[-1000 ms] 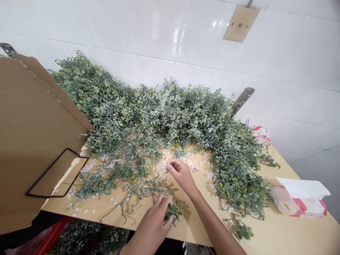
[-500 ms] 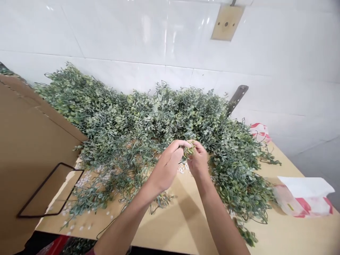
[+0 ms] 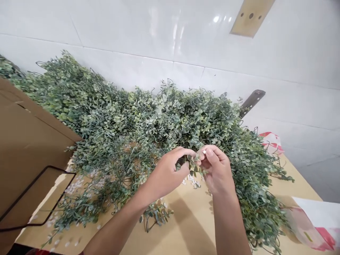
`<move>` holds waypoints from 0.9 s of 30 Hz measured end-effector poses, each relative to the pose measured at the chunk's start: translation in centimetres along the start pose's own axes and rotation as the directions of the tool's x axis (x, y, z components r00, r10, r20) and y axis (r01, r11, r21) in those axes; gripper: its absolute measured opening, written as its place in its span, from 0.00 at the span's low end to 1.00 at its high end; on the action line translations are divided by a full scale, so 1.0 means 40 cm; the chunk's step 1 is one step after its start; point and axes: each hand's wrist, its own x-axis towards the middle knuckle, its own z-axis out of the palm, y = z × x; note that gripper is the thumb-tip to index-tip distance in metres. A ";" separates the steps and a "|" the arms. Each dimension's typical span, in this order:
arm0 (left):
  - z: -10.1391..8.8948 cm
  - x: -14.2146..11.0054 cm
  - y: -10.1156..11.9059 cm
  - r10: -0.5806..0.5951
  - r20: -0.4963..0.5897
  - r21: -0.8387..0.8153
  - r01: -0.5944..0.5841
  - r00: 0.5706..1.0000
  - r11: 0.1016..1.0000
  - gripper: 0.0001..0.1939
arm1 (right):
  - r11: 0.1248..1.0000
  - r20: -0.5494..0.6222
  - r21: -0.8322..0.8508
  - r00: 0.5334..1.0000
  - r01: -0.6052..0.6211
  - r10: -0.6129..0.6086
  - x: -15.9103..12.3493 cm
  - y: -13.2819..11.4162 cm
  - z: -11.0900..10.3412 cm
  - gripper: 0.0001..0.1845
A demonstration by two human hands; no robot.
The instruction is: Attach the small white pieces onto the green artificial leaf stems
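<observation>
My left hand [image 3: 168, 173] is curled around a small artificial leafy sprig [image 3: 195, 168] above the table. Beside it, my right hand [image 3: 219, 168] pinches a small white piece [image 3: 204, 152] between thumb and index finger, close to the sprig. The fingertips of both hands nearly meet. Under them lie several loose white pieces [image 3: 190, 181] on the tabletop. Behind the hands spreads a large heap of green artificial foliage [image 3: 159, 120]. A separate leafy sprig [image 3: 156, 214] rests on the table nearer to me.
A cardboard box [image 3: 34, 152] stands at the left, with a dark wire frame [image 3: 42, 173] against it. A perforated metal strip [image 3: 252, 102] leans on the tiled wall [image 3: 119, 28]. Red-and-white plastic bags [image 3: 316, 226] lie at the right of the wooden table [image 3: 183, 226].
My right hand has moved right and turned, and a white piece now shows in its fingertips. My left hand stays at the sprig. The camera view has shifted slightly.
</observation>
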 end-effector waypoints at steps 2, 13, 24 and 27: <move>-0.003 0.000 0.005 0.016 -0.020 0.019 -0.016 1.000 1.000 0.18 | 0.999 0.024 0.023 0.999 -0.036 0.036 -0.003 -0.005 0.004 0.15; -0.016 -0.008 0.025 0.107 -0.048 0.086 -0.103 0.993 0.991 0.08 | 0.998 0.036 -0.008 0.998 -0.058 0.058 -0.014 -0.018 0.021 0.18; -0.016 -0.014 0.042 0.125 -0.050 -0.094 -0.130 0.991 0.987 0.08 | 0.995 0.113 0.046 0.990 -0.085 0.080 -0.029 -0.028 0.059 0.21; -0.013 -0.010 0.034 0.095 0.028 -0.316 -0.081 0.995 0.945 0.07 | 0.996 0.136 0.043 0.988 -0.082 0.076 -0.031 -0.032 0.067 0.21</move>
